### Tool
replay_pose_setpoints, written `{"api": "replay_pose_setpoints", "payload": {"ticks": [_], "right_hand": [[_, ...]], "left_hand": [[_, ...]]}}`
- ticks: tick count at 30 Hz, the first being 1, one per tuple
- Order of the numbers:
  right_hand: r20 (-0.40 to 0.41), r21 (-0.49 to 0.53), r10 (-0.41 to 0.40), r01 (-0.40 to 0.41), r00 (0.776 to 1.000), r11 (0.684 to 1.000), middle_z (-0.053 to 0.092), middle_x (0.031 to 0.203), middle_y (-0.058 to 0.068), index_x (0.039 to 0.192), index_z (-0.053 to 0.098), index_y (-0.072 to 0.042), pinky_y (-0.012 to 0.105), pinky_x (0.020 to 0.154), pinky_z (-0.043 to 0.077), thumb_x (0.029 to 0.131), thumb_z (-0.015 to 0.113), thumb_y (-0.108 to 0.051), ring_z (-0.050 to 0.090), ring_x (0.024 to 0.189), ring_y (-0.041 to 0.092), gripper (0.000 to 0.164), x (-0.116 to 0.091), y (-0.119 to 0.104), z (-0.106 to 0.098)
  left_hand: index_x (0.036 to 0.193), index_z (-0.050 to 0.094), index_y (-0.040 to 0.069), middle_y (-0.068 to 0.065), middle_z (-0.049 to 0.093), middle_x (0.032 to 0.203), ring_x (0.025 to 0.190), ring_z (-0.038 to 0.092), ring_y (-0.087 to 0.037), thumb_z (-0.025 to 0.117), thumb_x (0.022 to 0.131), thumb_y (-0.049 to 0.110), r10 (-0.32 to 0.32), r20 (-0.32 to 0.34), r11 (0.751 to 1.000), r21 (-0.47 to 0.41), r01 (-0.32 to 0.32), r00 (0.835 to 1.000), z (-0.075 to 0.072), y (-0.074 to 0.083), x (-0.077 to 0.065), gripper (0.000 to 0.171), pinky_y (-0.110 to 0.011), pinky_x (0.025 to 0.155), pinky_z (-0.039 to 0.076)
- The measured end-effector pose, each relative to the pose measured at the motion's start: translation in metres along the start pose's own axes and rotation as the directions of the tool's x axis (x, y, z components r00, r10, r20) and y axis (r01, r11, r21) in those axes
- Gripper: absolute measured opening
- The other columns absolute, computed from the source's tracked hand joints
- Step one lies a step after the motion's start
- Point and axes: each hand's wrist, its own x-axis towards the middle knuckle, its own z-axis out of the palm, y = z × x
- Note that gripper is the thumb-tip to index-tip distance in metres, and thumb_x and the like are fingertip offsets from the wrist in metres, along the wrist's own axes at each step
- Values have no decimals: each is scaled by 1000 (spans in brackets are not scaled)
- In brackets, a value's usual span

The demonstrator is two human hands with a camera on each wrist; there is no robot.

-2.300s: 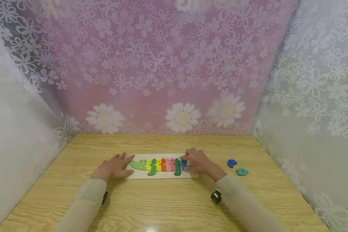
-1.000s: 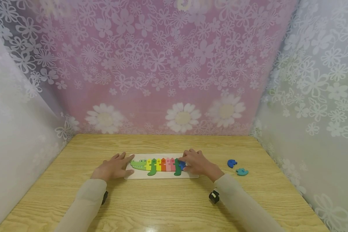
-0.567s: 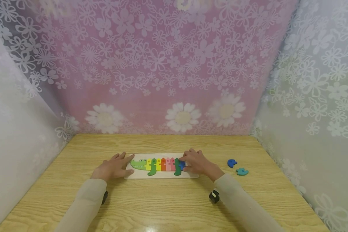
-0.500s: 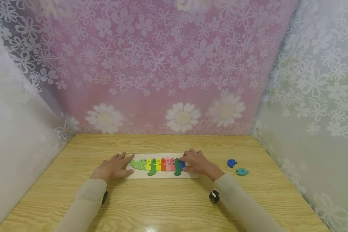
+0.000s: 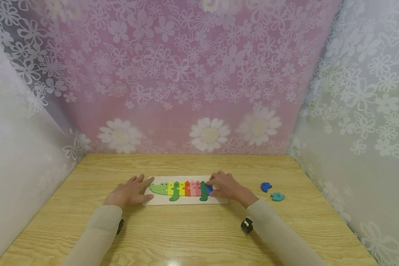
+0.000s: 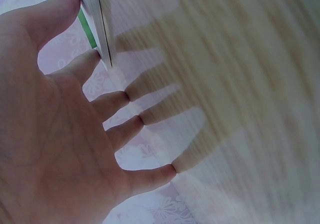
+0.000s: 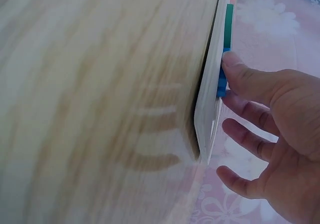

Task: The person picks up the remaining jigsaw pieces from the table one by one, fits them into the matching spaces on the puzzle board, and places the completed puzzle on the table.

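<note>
Wooden worktop (image 5: pixel 179 236) carries the puzzle board (image 5: pixel 187 200). Left hand (image 5: pixel 129 191), spread, touches its left end; right hand (image 5: pixel 227 186) pinches the blue piece (image 5: pixel 209 190) beside the dark green piece (image 5: pixel 203 192). Better to press it evenly.

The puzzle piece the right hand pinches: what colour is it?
Blue; the puzzle piece shows best in the head view.

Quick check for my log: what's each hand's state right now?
Left hand: open, touching the white board.
Right hand: closed, pinching the blue piece on the board.
</note>
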Motion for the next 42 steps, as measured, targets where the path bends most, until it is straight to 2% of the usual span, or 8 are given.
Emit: {"api": "replay_pose_setpoints", "payload": {"ticks": [5,11,21,29,31,38,42], "right_hand": [[-4,18,-21,21,1000,1000,70,123,6,128,75,-14,40,80,43,92,79,-31,55,106,24,40,-2,4,-1],[-22,-12,-49,49,999,999,69,124,7,126,75,-19,49,82,49,94,77,-31,59,113,29,34,-9,13,-8],[-36,-12,-25,25,999,1000,70,123,7,121,77,-16,60,83,51,92,79,-23,61,110,33,31,-35,37,-27],[-54,-54,-43,40,998,998,71,117,7,118,78,-15,54,75,55,87,83,-21,62,103,32,32,-63,61,-38],[-50,-45,-38,36,998,998,71,116,7,118,78,-14,55,76,54,87,83,-20,62,102,31,32,-71,66,-40],[-42,-36,-36,34,998,999,70,113,7,118,77,-11,45,76,54,87,83,-20,61,97,28,33,-101,84,-47],[-43,-63,-25,22,999,998,70,113,8,116,77,-12,46,75,56,84,85,-23,62,97,31,35,-116,92,-51]], "left_hand": [[164,30,24,-27,21,170,153,19,-59,56,98,63,0,2,1000,5,0,1000,0,0,0,81,-90,106,20],[165,30,25,-26,20,170,153,19,-59,56,98,64,-2,6,1000,4,2,1000,-1,0,1,81,-90,106,20],[165,29,25,-26,20,170,153,18,-59,56,98,63,-4,6,1000,5,4,1000,-2,2,-1,81,-90,106,19],[165,29,24,-27,20,170,153,18,-59,56,99,62,-2,12,1000,7,2,1000,-3,2,-1,81,-90,106,19],[165,29,24,-27,20,170,153,18,-59,56,99,63,-2,13,1000,6,2,1000,-2,2,-1,81,-90,106,20],[165,29,25,-27,20,170,153,19,-59,56,98,64,-3,9,1000,4,3,1000,-2,2,-2,82,-90,106,20],[165,30,24,-27,20,170,153,19,-59,56,98,63,-4,8,1000,4,4,1000,-2,3,-2,81,-90,106,20]]}}
